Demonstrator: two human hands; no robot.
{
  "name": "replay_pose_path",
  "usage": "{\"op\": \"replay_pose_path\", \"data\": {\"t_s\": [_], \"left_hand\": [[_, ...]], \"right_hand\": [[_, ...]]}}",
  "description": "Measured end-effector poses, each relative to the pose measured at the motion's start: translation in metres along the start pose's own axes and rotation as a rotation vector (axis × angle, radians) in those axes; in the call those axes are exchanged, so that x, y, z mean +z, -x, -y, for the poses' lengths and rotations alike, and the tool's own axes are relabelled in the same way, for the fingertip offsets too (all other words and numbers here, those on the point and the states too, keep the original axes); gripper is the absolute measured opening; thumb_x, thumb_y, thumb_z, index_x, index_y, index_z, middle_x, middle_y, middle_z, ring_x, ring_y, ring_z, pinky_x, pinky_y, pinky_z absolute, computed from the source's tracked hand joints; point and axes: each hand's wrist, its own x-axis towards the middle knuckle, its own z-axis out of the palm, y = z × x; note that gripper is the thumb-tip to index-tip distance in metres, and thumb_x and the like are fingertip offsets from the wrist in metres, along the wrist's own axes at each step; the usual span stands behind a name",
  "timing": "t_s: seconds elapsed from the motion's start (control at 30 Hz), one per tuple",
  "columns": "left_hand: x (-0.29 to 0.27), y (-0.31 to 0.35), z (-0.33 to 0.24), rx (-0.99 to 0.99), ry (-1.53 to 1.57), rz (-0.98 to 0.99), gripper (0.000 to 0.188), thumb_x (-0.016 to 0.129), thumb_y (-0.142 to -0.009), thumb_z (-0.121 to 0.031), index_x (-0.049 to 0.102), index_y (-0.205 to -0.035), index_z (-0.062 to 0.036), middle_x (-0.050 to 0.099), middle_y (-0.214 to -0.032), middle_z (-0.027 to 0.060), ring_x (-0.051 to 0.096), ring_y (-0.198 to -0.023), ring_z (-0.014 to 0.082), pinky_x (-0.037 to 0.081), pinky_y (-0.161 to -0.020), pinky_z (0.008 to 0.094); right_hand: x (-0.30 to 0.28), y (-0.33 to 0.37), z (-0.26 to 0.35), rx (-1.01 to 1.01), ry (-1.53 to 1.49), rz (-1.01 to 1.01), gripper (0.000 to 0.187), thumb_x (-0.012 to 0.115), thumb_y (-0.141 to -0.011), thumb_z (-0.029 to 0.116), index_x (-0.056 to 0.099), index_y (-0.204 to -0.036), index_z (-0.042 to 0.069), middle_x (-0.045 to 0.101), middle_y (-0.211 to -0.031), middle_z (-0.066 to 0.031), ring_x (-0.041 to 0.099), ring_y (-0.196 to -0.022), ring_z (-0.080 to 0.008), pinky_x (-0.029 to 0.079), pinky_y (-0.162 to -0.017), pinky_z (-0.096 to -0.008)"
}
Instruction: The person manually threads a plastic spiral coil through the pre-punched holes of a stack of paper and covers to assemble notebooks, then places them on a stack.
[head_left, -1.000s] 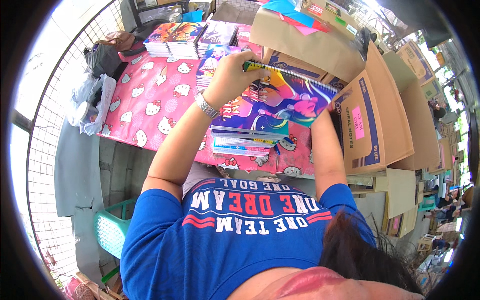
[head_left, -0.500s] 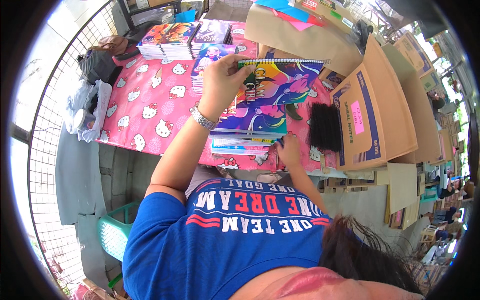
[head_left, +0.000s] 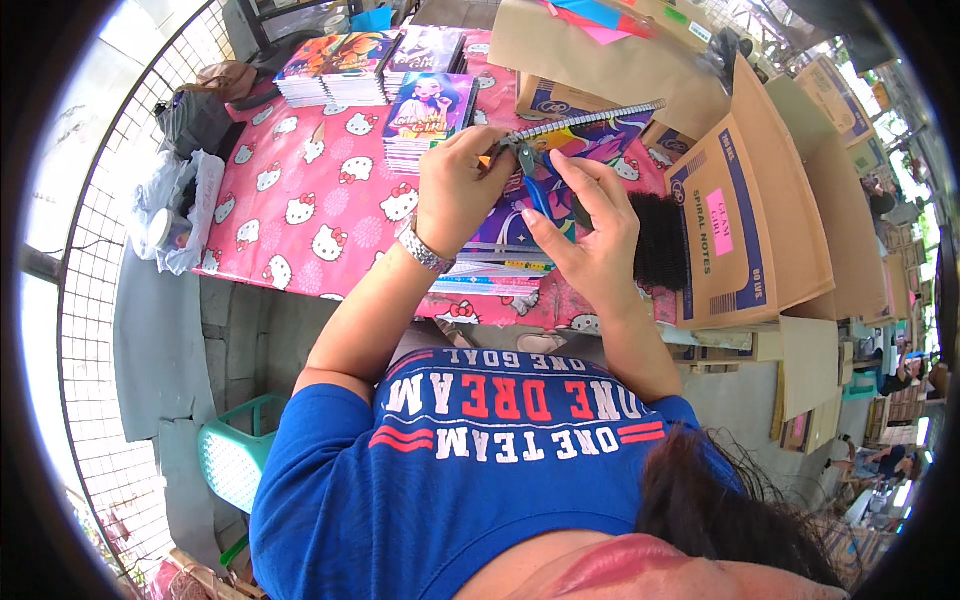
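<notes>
Cardboard box (head_left: 730,272), contents hidden, left grip (head_left: 455,190) pinching spiral notebook (head_left: 618,136), right grip (head_left: 602,232) loosely around blue-handled pliers (head_left: 538,192)

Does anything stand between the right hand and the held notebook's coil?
Only the blue-handled pliers in the right hand, their head near the left end of the coil, beside the left hand; nothing else visible.

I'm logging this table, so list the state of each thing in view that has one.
Notebook in hand: held by its spiral edge.
Pliers: at the spiral edge; open or shut unclear.
Left hand: closed on the spiral edge.
Right hand: at the pliers, fingers partly spread.
Notebook stacks: flat, covers up.
Cardboard box: open, flaps spread.
Plastic bag: crumpled.
</notes>
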Motion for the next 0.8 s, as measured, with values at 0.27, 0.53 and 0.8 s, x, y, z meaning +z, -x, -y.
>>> {"op": "replay_pose_path", "data": {"t_s": [0.27, 0.53, 0.8], "left_hand": [[-0.006, 0.013, 0.010, 0.104, -0.142, -0.026, 0.025, 0.071, -0.079, 0.001, 0.072, -0.104, -0.0041, 0.071, -0.086, 0.0086, 0.068, -0.064, 0.0134, 0.053, -0.058, 0.0250], [-0.092, 0.035, 0.091, -0.420, 0.531, -0.419, 0.017, 0.065, -0.096, -0.012, 0.067, -0.107, 0.0014, 0.071, -0.094, 0.0054, 0.067, -0.072, 0.0113, 0.053, -0.056, 0.0254], [-0.203, 0.208, 0.241, -0.897, 0.153, -0.664, 0.023, 0.066, -0.094, -0.007, 0.067, -0.113, 0.0049, 0.070, -0.090, 0.0090, 0.066, -0.071, 0.0139, 0.058, -0.055, 0.0275]], "right_hand": [[-0.015, 0.001, 0.000, 0.936, -1.321, 0.396, 0.041, 0.069, -0.091, 0.013, 0.059, -0.128, -0.002, 0.069, -0.096, -0.0120, 0.068, -0.084, -0.0236, 0.056, -0.075, -0.0328], [-0.021, 0.034, -0.052, 0.576, -0.605, -0.030, 0.049, 0.067, -0.089, 0.013, 0.055, -0.135, -0.001, 0.060, -0.121, -0.0073, 0.057, -0.106, -0.0118, 0.045, -0.095, -0.0274], [0.029, 0.191, -0.176, 0.647, 0.188, 0.301, 0.050, 0.076, -0.076, 0.024, 0.063, -0.118, 0.001, 0.065, -0.108, -0.0203, 0.062, -0.105, -0.0370, 0.047, -0.095, -0.0440]]}}
